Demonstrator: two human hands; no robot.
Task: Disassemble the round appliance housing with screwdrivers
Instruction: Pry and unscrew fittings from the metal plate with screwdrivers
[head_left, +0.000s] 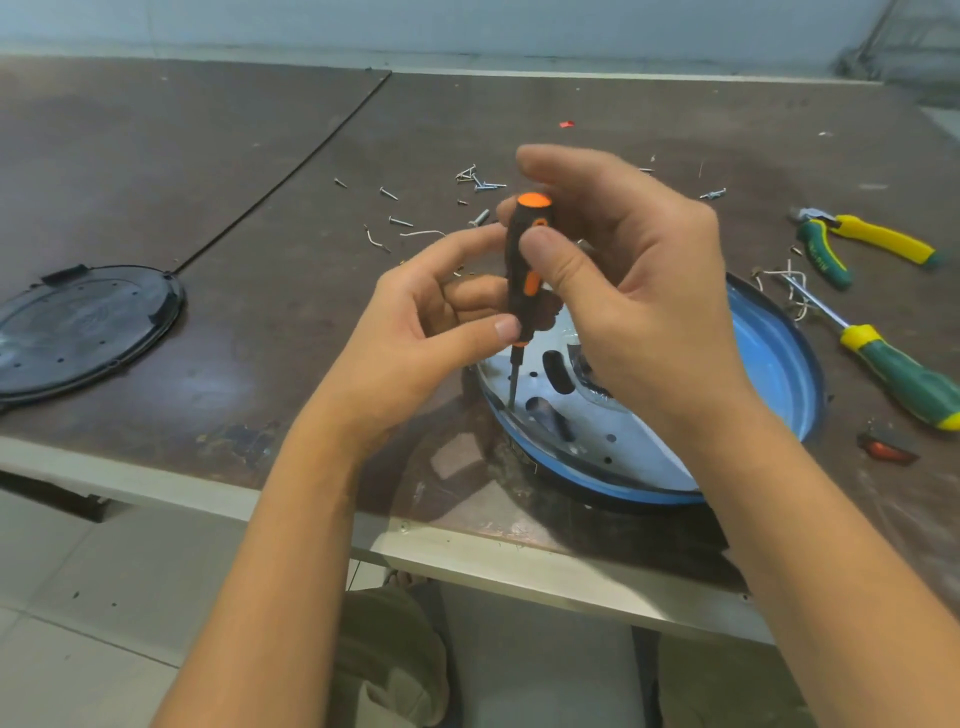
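Both hands hold one small screwdriver (523, 260) with a black and orange handle. The right hand (628, 296) pinches the upper handle between thumb and fingers, and the left hand (415, 338) pinches its lower end with thumb and curled fingers. Directly below this grip the thin shaft stands nearly upright, its tip at the near-left rim of the round housing (779, 358), which lies on the table (260, 156), partly hidden under the right hand. The job looks well along: a black round cover (83, 332) lies well apart to the left of the grip, and loose screws (485, 179) are scattered just beyond it. At least one fastener at the rim seems left, though the screw itself is hidden. The housing has a blue wall with a dark edge, and inside it a pale metal plate pierced with small holes and oval slots. Right of the grip lie pliers (857, 244) and a green screwdriver (904, 374).
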